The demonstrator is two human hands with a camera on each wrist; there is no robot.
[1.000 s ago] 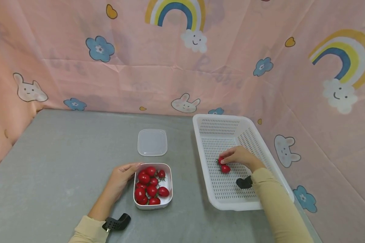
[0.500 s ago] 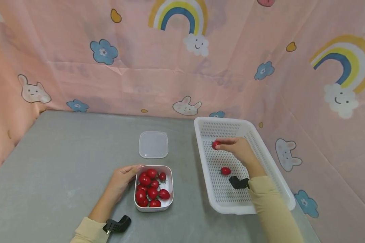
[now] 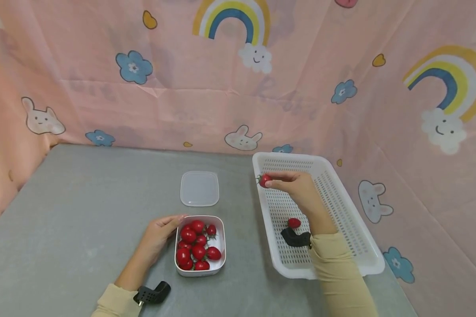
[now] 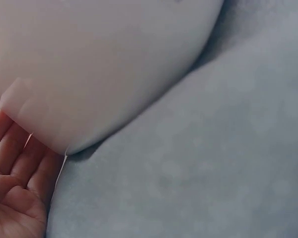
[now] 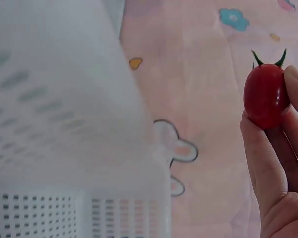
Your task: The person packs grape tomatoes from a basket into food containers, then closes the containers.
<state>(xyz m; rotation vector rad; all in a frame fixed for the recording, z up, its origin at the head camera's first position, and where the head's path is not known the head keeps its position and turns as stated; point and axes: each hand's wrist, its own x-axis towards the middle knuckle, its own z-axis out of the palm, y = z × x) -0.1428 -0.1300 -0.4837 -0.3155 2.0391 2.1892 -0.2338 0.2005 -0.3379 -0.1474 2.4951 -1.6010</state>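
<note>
My right hand pinches a cherry tomato between thumb and fingers, over the far left rim of the white perforated basket. In the right wrist view the tomato is oval and red, its green stem end pointing up. One more cherry tomato lies on the basket floor, beside the black wrist camera. My left hand rests against the far left corner of a small white box holding several cherry tomatoes. Its fingers lie along the box's outer wall in the left wrist view.
A translucent square lid lies flat on the grey table, just behind the box. Pink patterned cloth hangs along the back and both sides. The basket stands close to the cloth on the right.
My right hand has picked up one of two cherry tomatoes from the basket floor and carried it up and left to the rim. The left hand has stayed at the box.
</note>
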